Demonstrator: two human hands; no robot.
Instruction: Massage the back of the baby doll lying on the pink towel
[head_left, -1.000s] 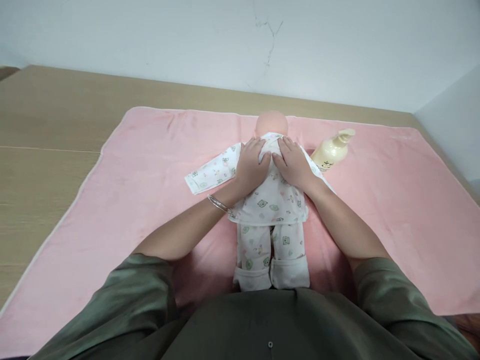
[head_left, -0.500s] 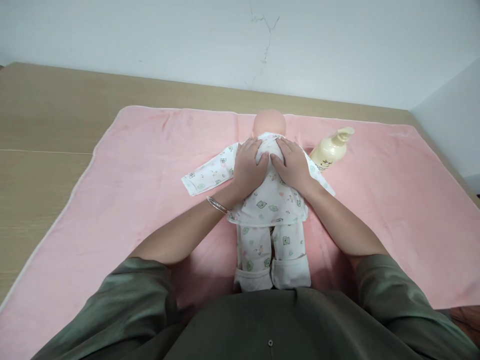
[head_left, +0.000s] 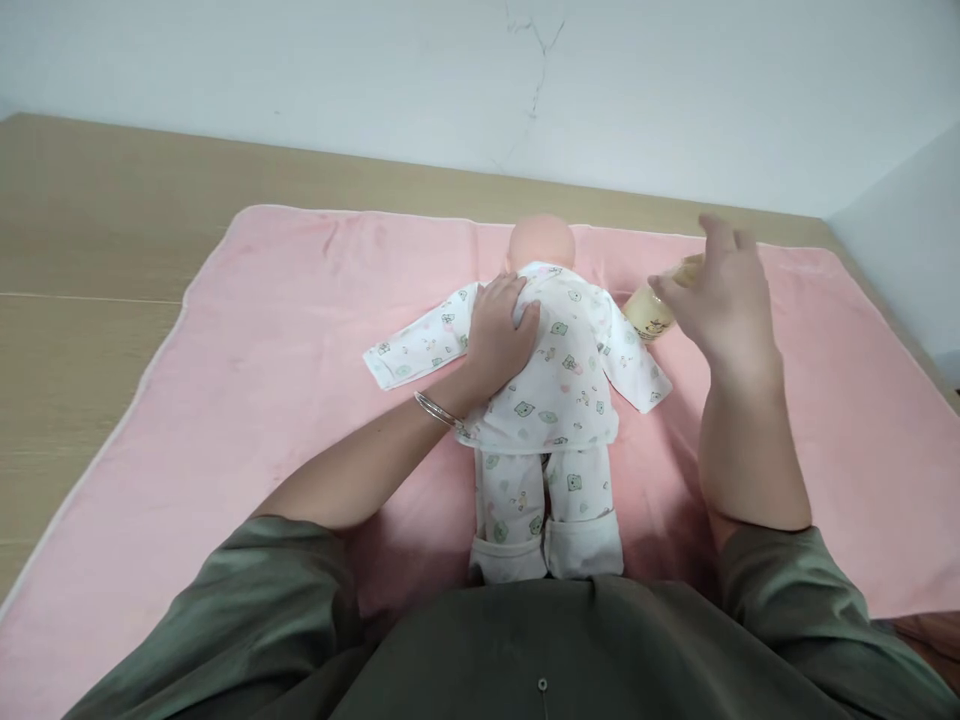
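Pink blanket (head_left: pixel 285 400) is covering most of the frame, lying over a wooden table (head_left: pixel 90 230) that is showing along the left side and upper edge; a pale wall (head_left: pixel 337 80) is rising behind. Doll (head_left: pixel 566 345), in white printed top and trousers, is lying on the blanket at centre, bald head pointing toward the top of the frame, sleeves spreading to both sides. Right hand (head_left: pixel 727 300), slightly blurred, is hanging at upper right, fingers spreading apart and curving a little; contact with the bottle: cannot tell. Left hand (head_left: pixel 499 335) is resting on the doll's upper torso, fingers extending flat, thumb standing apart, gripping nothing. Cream pump bottle (head_left: pixel 646 314) is sitting beside the doll's right-hand sleeve in the frame, partly hiding behind the right hand. Silvery bangle (head_left: pixel 437 410) is circling the left wrist.
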